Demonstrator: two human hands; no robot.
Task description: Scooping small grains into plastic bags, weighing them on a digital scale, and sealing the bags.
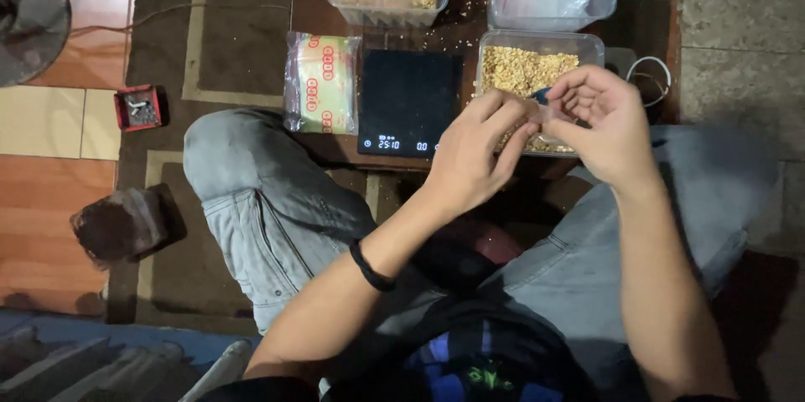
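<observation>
Over the crumb tub (537,67), left hand (470,155) and right hand (605,121) pinching a small clear bag (543,114), contents unclear.

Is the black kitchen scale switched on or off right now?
On. The black scale shows lit digits along its front edge, with nothing resting on its platform.

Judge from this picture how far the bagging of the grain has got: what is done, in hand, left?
Done: nothing clearly finished shows. In hand: the left hand and right hand hold a small clear bag over the tub of grain. Left: the tub is still well filled, and the black scale is bare.
</observation>
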